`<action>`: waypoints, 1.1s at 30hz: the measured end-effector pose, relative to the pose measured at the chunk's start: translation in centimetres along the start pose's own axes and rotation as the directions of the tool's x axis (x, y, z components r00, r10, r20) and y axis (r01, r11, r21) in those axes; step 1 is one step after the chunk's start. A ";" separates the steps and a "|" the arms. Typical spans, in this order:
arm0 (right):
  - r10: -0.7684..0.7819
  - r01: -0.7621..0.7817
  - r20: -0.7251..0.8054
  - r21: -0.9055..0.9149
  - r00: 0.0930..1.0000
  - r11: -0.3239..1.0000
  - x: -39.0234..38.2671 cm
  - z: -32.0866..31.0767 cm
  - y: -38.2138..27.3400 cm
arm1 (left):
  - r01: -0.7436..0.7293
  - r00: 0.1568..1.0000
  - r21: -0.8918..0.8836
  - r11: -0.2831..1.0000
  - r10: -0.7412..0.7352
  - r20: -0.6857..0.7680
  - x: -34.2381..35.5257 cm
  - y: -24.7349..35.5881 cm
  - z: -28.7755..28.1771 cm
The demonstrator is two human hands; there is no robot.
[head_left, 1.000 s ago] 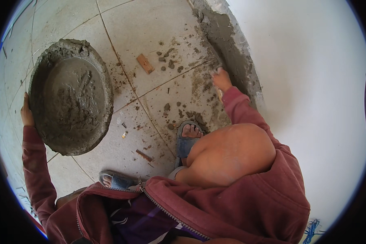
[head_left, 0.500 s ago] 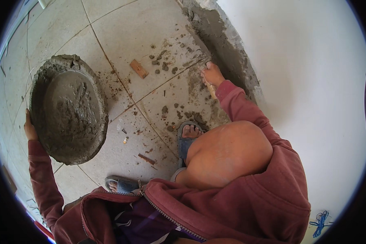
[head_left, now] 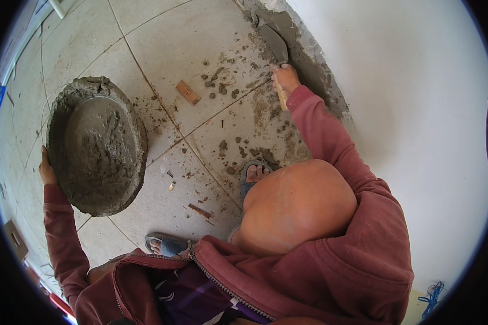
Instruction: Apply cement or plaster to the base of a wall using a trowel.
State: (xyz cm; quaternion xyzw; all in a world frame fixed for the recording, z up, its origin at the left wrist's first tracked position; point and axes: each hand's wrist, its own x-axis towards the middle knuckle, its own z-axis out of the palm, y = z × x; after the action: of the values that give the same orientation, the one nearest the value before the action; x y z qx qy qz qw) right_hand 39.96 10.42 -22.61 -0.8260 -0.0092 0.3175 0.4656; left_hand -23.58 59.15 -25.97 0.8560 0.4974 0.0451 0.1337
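At the left stands a round basin (head_left: 62,187) with a mortar-crusted rim, and wet grey mortar (head_left: 100,138) lies inside it. My left hand (head_left: 47,169) holds the basin's outer left rim, its fingers partly hidden behind the edge. My right hand (head_left: 286,78) is closed around the pale wooden handle of a trowel (head_left: 275,43). The trowel's grey blade points away from me and lies against the strip of mortar (head_left: 303,67) along the foot of the white wall. Part of the blade blends with the mortar.
Mortar crumbs (head_left: 222,89) and a reddish-brown block (head_left: 188,92) lie on the tiled floor (head_left: 162,32). A thin brown piece (head_left: 200,210) lies nearer. The white wall (head_left: 412,135) borders the right side. Blue cord (head_left: 432,295) is at the lower right.
My right hand has moved slightly away from me along the wall, and the trowel's blade now shows against the mortar strip. My left hand stays on the basin.
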 end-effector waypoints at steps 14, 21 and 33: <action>-0.031 0.105 0.143 -0.546 0.989 0.831 -3.6 -3.4 4.8 | -0.134 0.987 -0.103 0.986 0.124 -0.101 -0.2 0.1 0.6; 0.058 -0.065 -0.053 -0.154 0.997 0.986 -4.7 -3.1 -0.4 | -0.015 1.000 0.018 1.000 0.015 -0.016 -0.3 -0.1 0.4; 0.136 -0.145 -0.056 -0.190 0.989 0.971 -10.0 -6.3 -0.5 | -0.019 1.000 -0.065 0.998 0.017 -0.021 -0.6 0.6 -0.2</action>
State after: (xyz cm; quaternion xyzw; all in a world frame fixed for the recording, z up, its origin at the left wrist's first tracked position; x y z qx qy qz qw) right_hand 35.44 2.74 -14.77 -0.8726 0.0284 0.3295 0.3594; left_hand -23.45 58.37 -25.58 0.8551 0.4893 0.0709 0.1559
